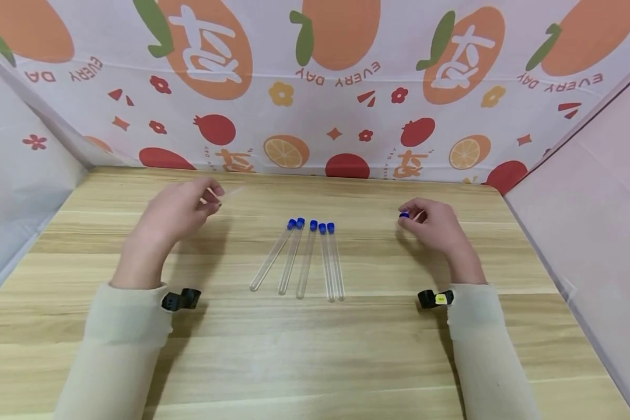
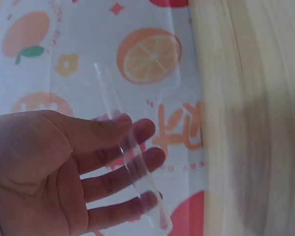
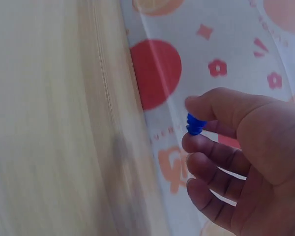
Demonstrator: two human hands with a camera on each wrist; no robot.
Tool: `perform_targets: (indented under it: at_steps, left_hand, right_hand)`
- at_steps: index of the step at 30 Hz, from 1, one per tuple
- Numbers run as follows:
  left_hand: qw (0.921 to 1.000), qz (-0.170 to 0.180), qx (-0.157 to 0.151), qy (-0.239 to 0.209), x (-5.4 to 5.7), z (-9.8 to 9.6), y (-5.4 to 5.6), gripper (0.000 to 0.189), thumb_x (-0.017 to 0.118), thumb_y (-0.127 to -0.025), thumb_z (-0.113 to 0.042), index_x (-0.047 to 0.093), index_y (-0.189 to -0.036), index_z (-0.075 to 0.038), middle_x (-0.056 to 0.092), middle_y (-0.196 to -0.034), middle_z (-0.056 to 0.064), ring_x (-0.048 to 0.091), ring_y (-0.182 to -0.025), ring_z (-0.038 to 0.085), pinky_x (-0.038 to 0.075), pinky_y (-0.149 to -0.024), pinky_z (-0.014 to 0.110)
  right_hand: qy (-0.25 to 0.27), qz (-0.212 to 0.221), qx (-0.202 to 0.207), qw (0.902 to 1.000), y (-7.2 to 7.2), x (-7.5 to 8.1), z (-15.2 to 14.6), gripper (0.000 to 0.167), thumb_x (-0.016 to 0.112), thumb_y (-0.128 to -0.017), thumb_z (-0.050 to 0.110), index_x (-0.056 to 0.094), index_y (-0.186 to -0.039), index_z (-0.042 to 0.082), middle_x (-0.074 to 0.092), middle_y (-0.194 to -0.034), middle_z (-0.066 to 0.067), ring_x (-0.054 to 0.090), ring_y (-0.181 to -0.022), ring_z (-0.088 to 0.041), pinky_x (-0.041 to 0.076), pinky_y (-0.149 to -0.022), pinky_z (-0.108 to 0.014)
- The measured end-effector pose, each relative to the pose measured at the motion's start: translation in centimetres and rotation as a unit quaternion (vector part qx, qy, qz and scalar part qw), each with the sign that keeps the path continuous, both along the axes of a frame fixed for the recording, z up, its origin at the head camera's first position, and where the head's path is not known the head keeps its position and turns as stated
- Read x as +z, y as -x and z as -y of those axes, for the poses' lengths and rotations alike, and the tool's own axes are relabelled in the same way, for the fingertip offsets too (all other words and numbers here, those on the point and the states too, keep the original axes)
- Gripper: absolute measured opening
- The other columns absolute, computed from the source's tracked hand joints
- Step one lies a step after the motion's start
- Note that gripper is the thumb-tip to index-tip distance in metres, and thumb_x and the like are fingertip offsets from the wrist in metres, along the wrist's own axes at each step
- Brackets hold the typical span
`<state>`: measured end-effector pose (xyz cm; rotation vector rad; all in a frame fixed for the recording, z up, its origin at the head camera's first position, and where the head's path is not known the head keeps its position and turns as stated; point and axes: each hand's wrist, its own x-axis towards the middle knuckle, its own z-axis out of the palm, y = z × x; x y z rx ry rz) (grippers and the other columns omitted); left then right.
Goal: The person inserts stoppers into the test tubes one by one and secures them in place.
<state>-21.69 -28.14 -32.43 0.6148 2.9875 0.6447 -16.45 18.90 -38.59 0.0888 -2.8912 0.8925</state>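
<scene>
My left hand [image 1: 175, 213], raised over the back left of the table, pinches a clear test tube [image 2: 137, 169] between thumb and fingers. No cap sits on this tube in the left wrist view. At the right, my right hand [image 1: 433, 224] holds a small blue cap [image 3: 195, 124] between thumb and index finger; its ribbed plug shows in the right wrist view. Between the hands, several capped test tubes [image 1: 305, 265] lie side by side on the table, blue caps [image 1: 313, 225] toward the back. Neither hand touches them.
The wood-grain table [image 1: 273, 361] ends at a fruit-print cloth [image 1: 315, 116] hanging along the back. White side panels [image 1: 16, 146] stand at left and right. A small black camera [image 1: 181, 300] is strapped at the left wrist, and another black camera [image 1: 434, 298] at the right.
</scene>
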Motion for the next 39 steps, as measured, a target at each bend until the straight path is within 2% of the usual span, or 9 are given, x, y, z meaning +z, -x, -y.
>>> perform_targets:
  at_steps: [3, 6, 13, 18, 25, 28, 33, 39]
  left_hand:
    - [0.9996, -0.012, -0.019, -0.016, 0.4, -1.2, -0.5, 0.024, 0.064, -0.095, -0.008, 0.061, -0.119, -0.006, 0.07, -0.11, 0.017, 0.064, -0.103, 0.035, 0.05, -0.086, 0.054]
    - [0.9983, -0.018, -0.04, -0.039, 0.5, -2.6, -0.9, 0.023, 0.064, -0.096, -0.008, 0.063, -0.119, -0.006, 0.072, -0.107, 0.014, 0.067, -0.101, 0.032, 0.052, -0.086, 0.052]
    - [0.9924, -0.003, -0.091, -0.083, -0.2, -5.5, -1.9, 0.022, 0.065, -0.097, -0.01, 0.066, -0.118, -0.007, 0.073, -0.104, 0.009, 0.07, -0.095, 0.027, 0.056, -0.086, 0.047]
    - [0.9862, 0.007, -0.125, -0.109, -0.4, -6.6, -2.5, 0.022, 0.065, -0.097, -0.01, 0.066, -0.119, -0.007, 0.074, -0.104, 0.009, 0.071, -0.093, 0.026, 0.058, -0.082, 0.045]
    - [0.9819, 0.007, -0.14, -0.128, -1.0, -7.6, -3.0, 0.024, 0.067, -0.096, -0.011, 0.066, -0.119, -0.008, 0.074, -0.104, 0.008, 0.071, -0.09, 0.024, 0.059, -0.079, 0.041]
    - [0.98, 0.017, -0.145, -0.134, -1.2, -8.2, -3.1, 0.024, 0.068, -0.095, -0.011, 0.067, -0.119, -0.009, 0.074, -0.104, 0.007, 0.07, -0.089, 0.022, 0.059, -0.08, 0.04]
    - [0.975, 0.036, -0.161, -0.149, -1.3, -9.0, -3.6, 0.024, 0.068, -0.095, -0.011, 0.067, -0.119, -0.008, 0.074, -0.102, 0.007, 0.069, -0.085, 0.02, 0.059, -0.077, 0.038]
    - [0.9715, 0.032, -0.181, -0.15, -1.1, -9.8, -4.3, 0.024, 0.068, -0.096, -0.013, 0.068, -0.119, -0.008, 0.074, -0.099, 0.004, 0.068, -0.081, 0.017, 0.057, -0.071, 0.032]
  right_hand:
    - [0.02, -0.014, 0.007, 0.9997, 0.1, 0.4, 0.9, 0.027, 0.066, -0.097, 0.029, 0.07, -0.119, 0.015, 0.067, -0.099, -0.003, 0.058, -0.088, -0.022, 0.049, -0.073, -0.035]
    - [0.046, -0.034, 0.015, 0.9982, 0.1, 0.9, 1.9, 0.027, 0.064, -0.098, 0.032, 0.071, -0.12, 0.018, 0.069, -0.098, -0.002, 0.06, -0.087, -0.02, 0.05, -0.071, -0.035]
    - [0.099, -0.079, 0.042, 0.991, -0.3, 1.5, 3.8, 0.025, 0.065, -0.098, 0.034, 0.073, -0.113, 0.017, 0.071, -0.092, 0.001, 0.061, -0.08, -0.016, 0.05, -0.062, -0.029]
    - [0.12, -0.103, 0.045, 0.9865, -0.6, 1.9, 5.0, 0.026, 0.067, -0.097, 0.033, 0.074, -0.112, 0.013, 0.073, -0.098, -0.002, 0.063, -0.082, -0.018, 0.05, -0.061, -0.025]
    - [0.173, -0.131, 0.042, 0.9753, -1.1, 2.2, 6.5, 0.025, 0.065, -0.098, 0.028, 0.074, -0.115, 0.011, 0.073, -0.097, -0.005, 0.065, -0.083, -0.023, 0.054, -0.065, -0.022]
    - [0.203, -0.125, 0.046, 0.97, -1.3, 2.4, 7.0, 0.026, 0.062, -0.099, 0.026, 0.072, -0.117, 0.011, 0.072, -0.098, -0.005, 0.066, -0.082, -0.022, 0.057, -0.066, -0.024]
    - [0.257, -0.086, 0.069, 0.9602, -1.6, 2.9, 7.9, 0.029, 0.061, -0.101, 0.024, 0.068, -0.122, 0.007, 0.07, -0.104, -0.008, 0.066, -0.085, -0.023, 0.06, -0.069, -0.033]
    - [0.287, -0.063, 0.098, 0.9506, -1.9, 3.2, 8.8, 0.027, 0.061, -0.101, 0.019, 0.067, -0.122, 0.004, 0.07, -0.107, -0.011, 0.067, -0.088, -0.027, 0.06, -0.07, -0.032]
